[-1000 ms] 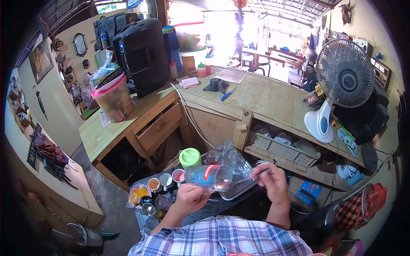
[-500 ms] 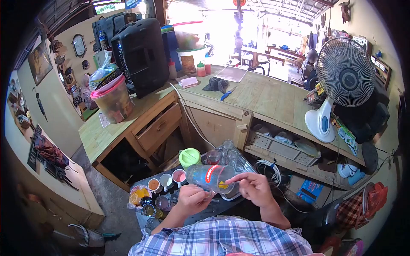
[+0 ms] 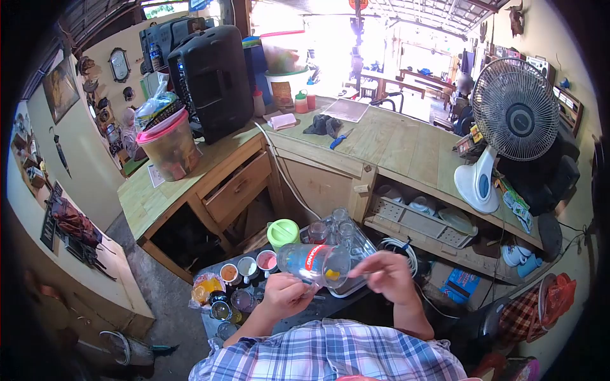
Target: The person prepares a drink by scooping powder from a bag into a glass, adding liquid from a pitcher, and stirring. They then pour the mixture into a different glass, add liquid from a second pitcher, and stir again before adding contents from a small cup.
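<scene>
A large clear jar point(image 3: 295, 260) with a red label lies tilted on its side in front of me, its round mouth facing right. My left hand point(image 3: 287, 296) is closed at its lower side and grips it; the exact hold is partly hidden. A small yellow piece point(image 3: 332, 275) shows inside near the mouth. Just right of the opening, my right hand point(image 3: 389, 278) is apart from the jar, fingers loosely stretched out and holding nothing visible. Beneath is a low dark table point(image 3: 213, 327) with cups point(image 3: 267, 261) and a green-lidded container point(image 3: 283, 233).
Several glasses point(image 3: 340, 219) stand on a tray point(image 3: 365, 244) behind the jar. More glasses point(image 3: 221, 311) and an orange-filled plastic bag point(image 3: 204, 290) are at the left. A wooden counter point(image 3: 406, 149) wraps around, bearing a speaker point(image 3: 213, 89) and a fan point(image 3: 518, 117).
My right hand has drawn back to the right from the jar's mouth, its fingers loosening. The left hand and the jar stay nearly in place.
</scene>
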The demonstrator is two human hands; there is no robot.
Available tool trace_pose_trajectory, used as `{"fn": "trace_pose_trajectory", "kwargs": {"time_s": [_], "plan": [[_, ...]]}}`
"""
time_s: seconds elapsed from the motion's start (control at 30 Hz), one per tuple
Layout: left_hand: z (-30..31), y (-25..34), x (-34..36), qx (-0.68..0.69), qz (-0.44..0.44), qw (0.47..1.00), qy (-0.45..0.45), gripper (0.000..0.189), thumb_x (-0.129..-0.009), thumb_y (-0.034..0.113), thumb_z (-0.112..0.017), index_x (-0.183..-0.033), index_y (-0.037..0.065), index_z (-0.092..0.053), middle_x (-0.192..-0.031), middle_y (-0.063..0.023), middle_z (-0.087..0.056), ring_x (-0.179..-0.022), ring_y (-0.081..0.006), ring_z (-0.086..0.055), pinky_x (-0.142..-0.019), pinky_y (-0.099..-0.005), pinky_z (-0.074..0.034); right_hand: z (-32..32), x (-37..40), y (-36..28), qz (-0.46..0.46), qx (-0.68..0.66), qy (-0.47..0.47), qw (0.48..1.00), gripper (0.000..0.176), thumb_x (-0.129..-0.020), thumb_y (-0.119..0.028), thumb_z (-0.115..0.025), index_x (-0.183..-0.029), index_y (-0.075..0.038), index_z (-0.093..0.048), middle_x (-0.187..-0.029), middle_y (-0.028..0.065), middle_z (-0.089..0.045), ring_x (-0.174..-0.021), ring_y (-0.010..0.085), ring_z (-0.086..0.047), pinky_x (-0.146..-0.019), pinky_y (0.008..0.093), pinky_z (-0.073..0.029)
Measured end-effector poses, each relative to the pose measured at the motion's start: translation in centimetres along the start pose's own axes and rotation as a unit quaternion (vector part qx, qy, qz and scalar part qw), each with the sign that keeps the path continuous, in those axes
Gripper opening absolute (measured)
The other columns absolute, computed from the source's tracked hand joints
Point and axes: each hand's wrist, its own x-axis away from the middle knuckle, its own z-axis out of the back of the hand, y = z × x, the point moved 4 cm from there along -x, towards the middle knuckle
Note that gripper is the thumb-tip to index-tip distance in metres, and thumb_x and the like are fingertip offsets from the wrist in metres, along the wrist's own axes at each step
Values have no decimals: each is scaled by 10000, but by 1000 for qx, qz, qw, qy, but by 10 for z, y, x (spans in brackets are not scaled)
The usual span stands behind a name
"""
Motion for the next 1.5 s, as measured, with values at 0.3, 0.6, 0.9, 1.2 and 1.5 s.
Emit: {"fn": "trace_pose_trajectory", "kwargs": {"time_s": [0.3,0.6,0.9,1.2,1.5], "plan": [[1,0,2,15,-1,1000,18,246,-667,11,-761,-598,67,-532,-480,-38,-482,-401,-190,-498,-396,-296,-370,-17,-7,-11,-19,163,-113,980,431,-818,-422,-693,-825,9,-701,-870,145,-702,-721,165,-661,-677,274,-523],[5,0,2,8,8,999,31,262,-601,29,-814,-621,73,-557,-491,-39,-493,-406,-170,-506,-402,-266,-379,-23,-7,-13,46,196,-93,975,419,-949,-403,-516,-816,-11,-577,-793,110,-640,-695,180,-630,-655,295,-501],[6,0,3,10,25,999,32,269,-605,33,-817,-610,69,-550,-483,-34,-478,-402,-161,-491,-401,-261,-372,-28,-5,-22,133,269,-90,950,262,-937,-247,-496,-843,-10,-556,-747,101,-620,-679,227,-638,-649,317,-512],[3,-4,7,33,76,997,2,181,-647,73,-802,-648,79,-622,-482,-26,-488,-391,-155,-486,-387,-278,-345,-32,-7,-30,193,385,-123,894,94,-872,-144,-534,-839,-57,-551,-790,63,-636,-703,242,-621,-661,337,-460],[6,-10,14,152,193,969,15,221,-666,67,-809,-634,51,-591,-459,29,-420,-399,-39,-380,-402,-206,-253,-39,-11,-25,200,437,-154,863,72,-787,-52,-590,-839,-102,-585,-788,-5,-635,-705,210,-531,-750,349,-385]]}}
